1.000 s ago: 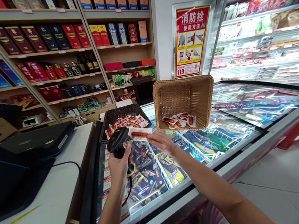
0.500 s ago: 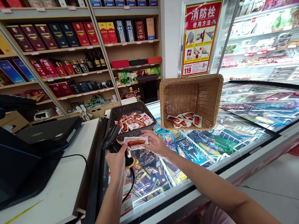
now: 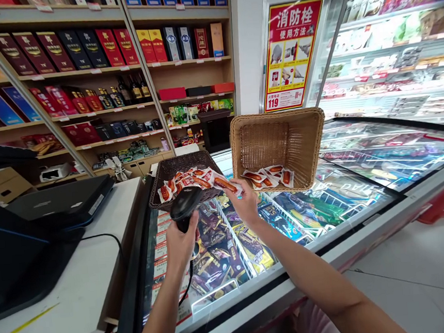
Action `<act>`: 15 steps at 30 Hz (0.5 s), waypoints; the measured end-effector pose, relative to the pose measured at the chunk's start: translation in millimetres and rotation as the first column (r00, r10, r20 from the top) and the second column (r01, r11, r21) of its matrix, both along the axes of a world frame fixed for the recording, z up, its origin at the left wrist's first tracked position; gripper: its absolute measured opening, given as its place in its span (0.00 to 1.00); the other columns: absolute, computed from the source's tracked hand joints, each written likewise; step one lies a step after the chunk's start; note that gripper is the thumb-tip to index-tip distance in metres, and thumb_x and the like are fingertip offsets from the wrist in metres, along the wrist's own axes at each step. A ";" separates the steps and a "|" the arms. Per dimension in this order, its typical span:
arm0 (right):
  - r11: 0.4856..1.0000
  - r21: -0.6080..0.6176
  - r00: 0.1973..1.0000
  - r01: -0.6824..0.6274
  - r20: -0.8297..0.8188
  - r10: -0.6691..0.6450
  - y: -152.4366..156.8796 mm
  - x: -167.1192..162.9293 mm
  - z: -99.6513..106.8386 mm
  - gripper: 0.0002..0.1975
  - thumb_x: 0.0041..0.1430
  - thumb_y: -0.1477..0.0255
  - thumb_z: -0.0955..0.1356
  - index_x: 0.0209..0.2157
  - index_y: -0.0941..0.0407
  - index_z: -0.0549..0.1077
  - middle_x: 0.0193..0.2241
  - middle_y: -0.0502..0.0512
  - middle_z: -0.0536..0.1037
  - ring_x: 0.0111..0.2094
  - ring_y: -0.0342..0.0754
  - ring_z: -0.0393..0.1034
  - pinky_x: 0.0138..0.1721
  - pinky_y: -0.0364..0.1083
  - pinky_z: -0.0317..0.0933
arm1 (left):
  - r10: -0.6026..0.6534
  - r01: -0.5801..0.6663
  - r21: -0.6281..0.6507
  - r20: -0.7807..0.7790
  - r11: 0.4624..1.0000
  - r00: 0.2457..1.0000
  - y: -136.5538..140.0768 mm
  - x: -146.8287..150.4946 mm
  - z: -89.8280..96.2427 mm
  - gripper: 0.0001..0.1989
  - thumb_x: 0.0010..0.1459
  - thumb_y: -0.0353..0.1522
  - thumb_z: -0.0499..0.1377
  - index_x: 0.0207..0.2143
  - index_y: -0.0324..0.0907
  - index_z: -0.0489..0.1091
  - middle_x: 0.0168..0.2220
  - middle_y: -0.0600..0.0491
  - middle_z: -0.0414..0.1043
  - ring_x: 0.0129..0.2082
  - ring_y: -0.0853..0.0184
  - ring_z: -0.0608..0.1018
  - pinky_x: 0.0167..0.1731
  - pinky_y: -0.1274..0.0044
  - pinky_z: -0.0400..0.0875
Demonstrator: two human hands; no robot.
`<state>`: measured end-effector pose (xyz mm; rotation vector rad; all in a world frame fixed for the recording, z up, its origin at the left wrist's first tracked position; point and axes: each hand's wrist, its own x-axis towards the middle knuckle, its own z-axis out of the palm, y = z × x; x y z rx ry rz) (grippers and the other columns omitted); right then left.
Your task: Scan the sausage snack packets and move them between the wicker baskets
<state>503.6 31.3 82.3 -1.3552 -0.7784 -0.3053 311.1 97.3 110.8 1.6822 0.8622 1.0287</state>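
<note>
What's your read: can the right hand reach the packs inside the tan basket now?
Likely yes: the right hand looks near the tan basket, whose open side faces the camera; nothing seems to block the packs inside, though that hand holds another pack.

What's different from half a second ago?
The right hand has carried the sausage packet away from the left hand, forward and rightward, toward the space between the dark basket and tan basket. The left hand still grips the scanner; both baskets look unmoved.
</note>
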 end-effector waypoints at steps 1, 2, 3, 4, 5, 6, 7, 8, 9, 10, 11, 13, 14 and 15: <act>0.998 0.012 0.998 0.055 0.030 -0.055 -1.1 2.3 1.5 0.14 0.59 0.61 0.73 0.42 0.55 0.79 0.40 0.56 0.83 0.39 0.52 0.77 0.46 0.50 0.70 | -0.022 0.024 0.038 -0.066 0.999 0.998 -2.3 -0.5 -0.7 0.25 0.52 0.54 0.65 0.28 0.42 0.68 0.17 0.56 0.68 0.16 0.68 0.69 0.17 0.78 0.59; 0.995 0.025 0.993 0.097 0.059 -0.098 -1.6 3.9 2.5 0.13 0.60 0.61 0.72 0.42 0.54 0.79 0.40 0.56 0.83 0.40 0.52 0.78 0.47 0.50 0.70 | -0.041 0.051 0.074 -0.126 0.996 0.991 -4.8 -0.7 -1.3 0.24 0.54 0.55 0.64 0.29 0.42 0.69 0.18 0.55 0.69 0.18 0.67 0.70 0.18 0.77 0.60; 0.991 0.036 0.988 0.128 0.087 -0.131 -1.7 4.8 3.0 0.12 0.60 0.62 0.72 0.42 0.54 0.79 0.40 0.56 0.83 0.41 0.52 0.78 0.47 0.50 0.70 | -0.055 0.075 0.113 -0.175 0.991 0.983 -7.3 -0.7 -1.6 0.24 0.55 0.54 0.63 0.30 0.42 0.70 0.19 0.54 0.70 0.19 0.66 0.72 0.19 0.77 0.61; 0.987 0.045 0.981 0.153 0.114 -0.157 -1.5 5.2 3.0 0.12 0.61 0.62 0.72 0.41 0.54 0.79 0.40 0.56 0.83 0.41 0.52 0.78 0.47 0.50 0.70 | -0.051 0.085 0.163 -0.204 0.983 0.978 -10.0 -0.3 -1.6 0.23 0.56 0.54 0.62 0.31 0.42 0.71 0.20 0.54 0.71 0.21 0.64 0.73 0.21 0.76 0.63; 0.984 0.050 0.974 0.172 0.138 -0.178 -1.0 5.1 2.7 0.11 0.62 0.62 0.71 0.42 0.54 0.79 0.40 0.56 0.83 0.41 0.52 0.78 0.47 0.50 0.70 | -0.045 0.094 0.215 -0.222 0.972 0.974 -12.7 0.2 -1.2 0.22 0.57 0.53 0.62 0.32 0.42 0.71 0.22 0.53 0.72 0.23 0.63 0.74 0.22 0.76 0.64; 0.980 0.053 0.968 0.190 0.158 -0.196 -0.5 4.7 2.2 0.11 0.62 0.62 0.71 0.41 0.54 0.79 0.40 0.56 0.83 0.41 0.52 0.78 0.47 0.50 0.71 | -0.038 0.100 0.264 -0.229 0.959 0.973 -15.3 0.9 -0.4 0.22 0.57 0.52 0.61 0.32 0.42 0.72 0.23 0.53 0.73 0.25 0.62 0.76 0.24 0.75 0.66; 0.978 0.054 0.962 0.202 0.174 -0.209 0.0 4.2 1.6 0.11 0.63 0.63 0.71 0.42 0.54 0.79 0.40 0.56 0.83 0.41 0.52 0.79 0.47 0.50 0.71 | -0.032 0.103 0.304 -0.230 0.947 0.973 -17.8 1.7 0.7 0.21 0.58 0.51 0.61 0.33 0.42 0.72 0.25 0.52 0.74 0.27 0.61 0.77 0.26 0.75 0.67; 0.977 0.053 0.959 0.208 0.187 -0.215 0.3 3.6 1.1 0.11 0.63 0.63 0.70 0.42 0.54 0.79 0.40 0.56 0.84 0.41 0.52 0.79 0.47 0.50 0.71 | -0.027 0.104 0.335 -0.227 0.936 0.974 -19.9 2.6 2.1 0.20 0.58 0.50 0.61 0.33 0.42 0.72 0.26 0.51 0.75 0.29 0.60 0.77 0.28 0.74 0.68; 0.977 0.048 0.956 0.208 0.199 -0.214 0.3 3.1 0.6 0.11 0.63 0.63 0.70 0.42 0.54 0.79 0.40 0.56 0.84 0.42 0.52 0.79 0.48 0.50 0.71 | -0.025 0.105 0.356 -0.222 0.929 0.975 -21.7 3.3 3.5 0.19 0.59 0.50 0.61 0.34 0.42 0.72 0.28 0.51 0.76 0.30 0.59 0.78 0.29 0.74 0.69; 0.978 0.044 0.955 0.205 0.208 -0.210 0.2 2.7 0.3 0.11 0.63 0.63 0.70 0.42 0.54 0.79 0.41 0.56 0.84 0.42 0.52 0.79 0.48 0.49 0.71 | -0.026 0.107 0.367 -0.218 0.924 0.976 -23.1 3.9 4.9 0.19 0.59 0.49 0.61 0.34 0.42 0.73 0.29 0.50 0.76 0.31 0.59 0.78 0.30 0.73 0.69; 0.979 0.042 0.955 0.201 0.214 -0.205 0.0 2.5 0.1 0.10 0.63 0.64 0.70 0.43 0.54 0.79 0.41 0.56 0.84 0.42 0.51 0.79 0.48 0.49 0.71 | -0.028 0.109 0.371 -0.216 0.922 0.976 -24.0 4.2 6.1 0.19 0.59 0.49 0.60 0.35 0.42 0.73 0.29 0.50 0.77 0.31 0.59 0.78 0.31 0.73 0.70; 0.980 0.043 0.955 0.195 0.218 -0.200 -0.4 2.5 0.0 0.10 0.63 0.64 0.70 0.43 0.54 0.79 0.40 0.56 0.84 0.42 0.51 0.79 0.48 0.49 0.71 | -0.033 0.113 0.368 -0.217 0.923 0.976 -24.6 4.4 7.6 0.19 0.59 0.49 0.60 0.35 0.42 0.73 0.30 0.49 0.77 0.32 0.58 0.78 0.32 0.73 0.70; 0.980 0.046 0.956 0.196 0.215 -0.201 -0.6 2.7 0.1 0.10 0.63 0.64 0.71 0.42 0.54 0.79 0.40 0.56 0.84 0.41 0.51 0.79 0.48 0.49 0.71 | -0.032 0.112 0.367 -0.218 0.923 0.975 -24.5 4.2 7.8 0.19 0.59 0.49 0.60 0.35 0.42 0.73 0.30 0.49 0.77 0.32 0.58 0.78 0.32 0.72 0.70; 0.979 0.048 0.956 0.196 0.212 -0.202 -0.7 2.9 0.2 0.10 0.63 0.64 0.71 0.42 0.54 0.79 0.40 0.56 0.84 0.41 0.51 0.79 0.48 0.49 0.71 | -0.029 0.109 0.366 -0.219 0.924 0.975 -24.2 4.0 7.6 0.19 0.59 0.49 0.60 0.35 0.42 0.73 0.30 0.49 0.77 0.32 0.58 0.78 0.32 0.72 0.70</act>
